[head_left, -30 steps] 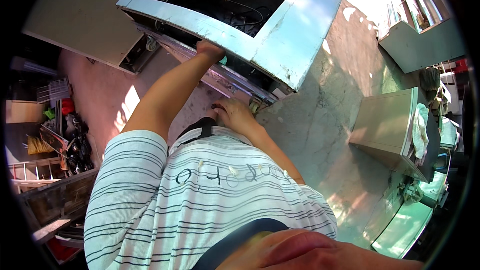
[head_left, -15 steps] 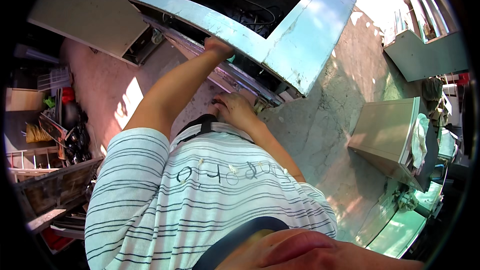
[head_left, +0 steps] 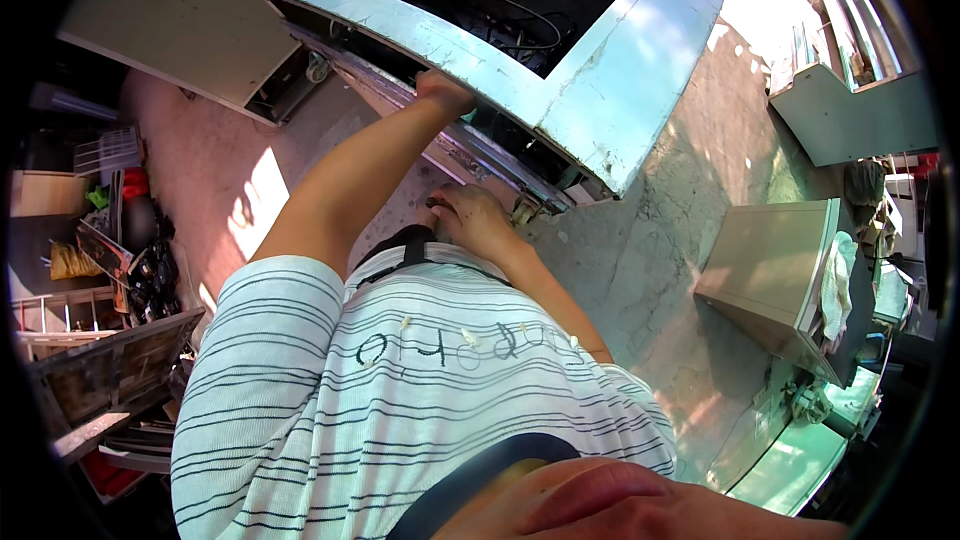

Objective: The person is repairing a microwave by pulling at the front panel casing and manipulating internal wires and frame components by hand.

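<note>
My left hand (head_left: 440, 92) is in the gap beneath the front edge of a pale blue, worn metal cabinet (head_left: 590, 90) with a dark rectangular opening and a cable inside; its fingertips are hidden. Lower, near my waist, my right hand (head_left: 468, 215) is curled around a small dark object (head_left: 436, 203), too small to name clearly. A long slatted lower part (head_left: 500, 170) of the cabinet runs just beyond that hand, along the front.
A beige panel (head_left: 180, 20) lies at upper left, beside scrap and racks (head_left: 100, 330). At right stand a beige cabinet (head_left: 760, 270) with a white cloth (head_left: 838, 280), a grey-green unit (head_left: 840, 115) and pale green panels (head_left: 790, 470). Cracked concrete floor (head_left: 660, 240) surrounds the blue cabinet.
The blue cabinet and the surroundings have shifted slightly rightward in the view since a second ago. Both my hands stay in much the same positions.
</note>
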`<state>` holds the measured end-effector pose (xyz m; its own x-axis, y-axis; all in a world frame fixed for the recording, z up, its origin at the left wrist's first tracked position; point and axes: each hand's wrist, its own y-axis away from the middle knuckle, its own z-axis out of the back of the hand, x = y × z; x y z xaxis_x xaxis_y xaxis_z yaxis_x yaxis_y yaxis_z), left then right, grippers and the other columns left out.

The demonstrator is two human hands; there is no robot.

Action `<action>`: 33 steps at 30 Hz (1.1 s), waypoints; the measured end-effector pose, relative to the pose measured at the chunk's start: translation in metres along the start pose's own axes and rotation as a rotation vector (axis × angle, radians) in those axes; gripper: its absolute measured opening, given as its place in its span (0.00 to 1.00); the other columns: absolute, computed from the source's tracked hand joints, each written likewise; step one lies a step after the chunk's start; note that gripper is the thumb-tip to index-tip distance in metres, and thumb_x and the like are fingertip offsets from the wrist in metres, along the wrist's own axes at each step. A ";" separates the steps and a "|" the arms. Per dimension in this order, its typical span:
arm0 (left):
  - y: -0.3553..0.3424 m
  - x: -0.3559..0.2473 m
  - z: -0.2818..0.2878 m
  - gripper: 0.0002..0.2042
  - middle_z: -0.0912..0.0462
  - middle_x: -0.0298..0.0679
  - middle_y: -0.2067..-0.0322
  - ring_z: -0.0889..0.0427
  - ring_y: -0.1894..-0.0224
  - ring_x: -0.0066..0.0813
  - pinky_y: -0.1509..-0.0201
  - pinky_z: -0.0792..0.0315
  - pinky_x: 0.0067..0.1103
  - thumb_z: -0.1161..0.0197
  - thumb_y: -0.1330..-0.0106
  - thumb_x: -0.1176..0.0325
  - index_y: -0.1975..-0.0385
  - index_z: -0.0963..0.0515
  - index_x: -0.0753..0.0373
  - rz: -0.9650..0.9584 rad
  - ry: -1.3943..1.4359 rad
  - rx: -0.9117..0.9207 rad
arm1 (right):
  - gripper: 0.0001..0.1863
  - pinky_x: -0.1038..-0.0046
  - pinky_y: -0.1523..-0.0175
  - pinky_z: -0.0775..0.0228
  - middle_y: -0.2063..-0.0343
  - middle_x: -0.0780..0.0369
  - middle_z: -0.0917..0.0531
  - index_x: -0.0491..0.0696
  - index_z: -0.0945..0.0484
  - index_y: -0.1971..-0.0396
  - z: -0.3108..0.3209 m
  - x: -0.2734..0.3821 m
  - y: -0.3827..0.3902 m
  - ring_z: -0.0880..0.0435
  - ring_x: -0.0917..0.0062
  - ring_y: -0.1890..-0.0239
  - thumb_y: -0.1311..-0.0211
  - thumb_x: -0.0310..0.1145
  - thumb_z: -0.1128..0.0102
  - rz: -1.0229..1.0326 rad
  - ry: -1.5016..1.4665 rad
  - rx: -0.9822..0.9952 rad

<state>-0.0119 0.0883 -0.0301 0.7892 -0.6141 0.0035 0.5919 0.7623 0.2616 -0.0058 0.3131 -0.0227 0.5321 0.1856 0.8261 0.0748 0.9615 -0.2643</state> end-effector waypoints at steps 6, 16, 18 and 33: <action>-0.002 0.002 -0.002 0.29 0.43 0.30 0.31 0.45 0.30 0.27 0.32 0.47 0.29 0.60 0.33 0.43 0.34 0.40 0.47 -0.034 0.007 0.017 | 0.09 0.63 0.55 0.29 0.66 0.55 0.18 0.44 0.22 0.64 -0.002 0.003 -0.001 0.21 0.60 0.60 0.44 0.30 0.40 -0.052 -0.012 0.063; -0.008 0.006 -0.013 0.28 0.42 0.30 0.32 0.43 0.31 0.29 0.36 0.43 0.33 0.58 0.33 0.44 0.34 0.40 0.45 -0.025 0.026 -0.032 | 0.09 0.63 0.54 0.28 0.65 0.55 0.18 0.44 0.22 0.64 -0.003 0.002 -0.005 0.21 0.60 0.59 0.43 0.30 0.41 -0.058 0.007 0.076; -0.007 0.003 -0.012 0.28 0.42 0.30 0.32 0.43 0.31 0.29 0.36 0.43 0.33 0.58 0.33 0.44 0.34 0.40 0.44 -0.029 0.047 -0.031 | 0.09 0.63 0.55 0.28 0.64 0.55 0.18 0.44 0.22 0.64 -0.002 0.000 -0.006 0.20 0.60 0.59 0.43 0.30 0.41 -0.058 0.010 0.079; -0.004 0.003 -0.006 0.28 0.41 0.32 0.32 0.42 0.31 0.30 0.35 0.43 0.35 0.57 0.33 0.45 0.34 0.39 0.47 -0.027 0.074 -0.034 | 0.09 0.63 0.56 0.28 0.65 0.54 0.19 0.44 0.23 0.63 -0.004 0.001 -0.011 0.20 0.58 0.61 0.44 0.30 0.40 -0.049 0.032 0.086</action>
<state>-0.0105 0.0846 -0.0371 0.7822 -0.6186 -0.0744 0.6172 0.7531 0.2276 -0.0029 0.3020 -0.0212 0.5561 0.1331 0.8204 0.0290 0.9834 -0.1792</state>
